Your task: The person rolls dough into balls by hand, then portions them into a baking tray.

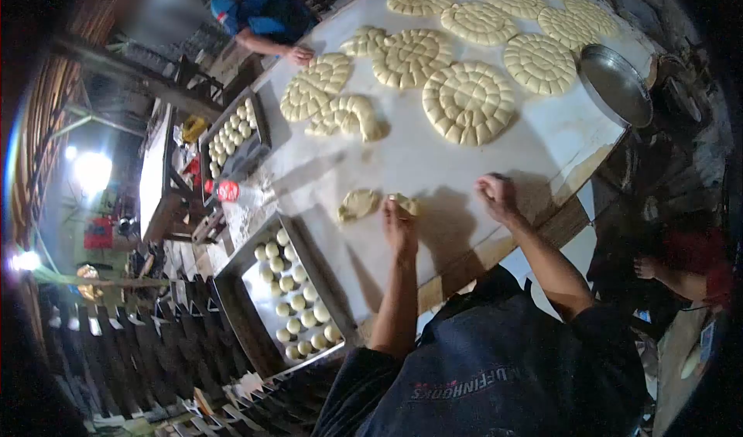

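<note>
My left hand (399,226) is at the near side of the white worktable (309,178), its fingers closed on a small piece of dough (408,204). Just left of it lies another flattened lump of dough (358,205). My right hand (498,192) is curled above the table to the right, apart from the dough. Something dark shows at its fingers, too small to make out. Beyond both hands sits a large dough round (468,102) cut into many segments. A partly used, curved strip of cut dough (346,117) lies farther left.
A metal tray (269,336) of dough balls stands at the near left, with a second tray (261,124) behind. Between them is a bottle with red (227,191). A round pan (617,85) sits at the right edge. Another person's hand (299,54) rests across the table.
</note>
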`<action>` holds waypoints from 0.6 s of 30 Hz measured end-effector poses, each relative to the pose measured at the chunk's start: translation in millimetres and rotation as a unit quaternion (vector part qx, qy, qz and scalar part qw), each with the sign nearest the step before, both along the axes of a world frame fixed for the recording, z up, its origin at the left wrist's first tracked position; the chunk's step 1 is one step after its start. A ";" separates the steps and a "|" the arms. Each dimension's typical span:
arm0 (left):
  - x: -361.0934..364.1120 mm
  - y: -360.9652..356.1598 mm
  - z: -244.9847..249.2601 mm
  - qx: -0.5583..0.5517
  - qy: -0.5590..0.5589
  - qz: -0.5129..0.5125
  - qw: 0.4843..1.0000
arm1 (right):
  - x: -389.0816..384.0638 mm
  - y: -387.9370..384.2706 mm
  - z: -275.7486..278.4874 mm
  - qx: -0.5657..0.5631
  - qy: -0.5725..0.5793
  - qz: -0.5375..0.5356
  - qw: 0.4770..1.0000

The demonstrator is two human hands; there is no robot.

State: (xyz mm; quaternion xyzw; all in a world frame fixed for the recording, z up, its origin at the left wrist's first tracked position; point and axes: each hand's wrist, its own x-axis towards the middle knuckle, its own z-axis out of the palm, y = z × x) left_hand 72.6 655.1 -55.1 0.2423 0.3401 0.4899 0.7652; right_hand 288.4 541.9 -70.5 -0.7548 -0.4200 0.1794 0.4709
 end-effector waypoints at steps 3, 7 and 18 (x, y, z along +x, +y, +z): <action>-35.0 -48.1 -8.0 0.025 -0.039 -0.049 0.998 | -99.3 10.9 0.9 0.064 0.171 0.151 0.971; -84.1 -59.2 -34.5 0.167 0.063 -0.071 0.981 | -196.4 13.8 -18.6 0.146 0.231 -0.059 0.960; -188.6 -86.6 -6.0 0.420 0.559 -0.100 0.708 | -60.8 -44.1 -18.2 0.124 0.036 -0.015 0.991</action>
